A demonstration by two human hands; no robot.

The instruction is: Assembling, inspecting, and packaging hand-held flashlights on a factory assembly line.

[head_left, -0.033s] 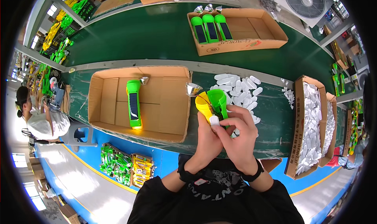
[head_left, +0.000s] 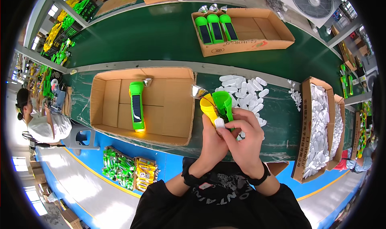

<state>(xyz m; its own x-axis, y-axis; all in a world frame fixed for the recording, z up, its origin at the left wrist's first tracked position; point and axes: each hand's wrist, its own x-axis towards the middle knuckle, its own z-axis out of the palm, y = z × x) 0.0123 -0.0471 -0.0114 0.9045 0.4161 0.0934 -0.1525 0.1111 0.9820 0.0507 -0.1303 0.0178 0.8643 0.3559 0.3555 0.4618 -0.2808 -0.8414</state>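
We grip a yellow and green torch (head_left: 216,105) in our left hand (head_left: 210,138) while our right hand (head_left: 241,137) pinches a small white piece (head_left: 219,123) that could slip into the loose pile (head_left: 244,93).

Left hand (head_left: 212,137): raised from lower edge, fingers curled closed in a grip, dark band at wrist. Right hand (head_left: 242,135): touching the left hand, just beside it, fingers (head_left: 225,134) bent inward, pinching; black sleeves on both forearms.

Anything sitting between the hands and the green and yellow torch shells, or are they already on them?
Nothing visible between them. The left hand and right hand already grip the yellow shell and green shell, with a small white part pinched at the fingertips.
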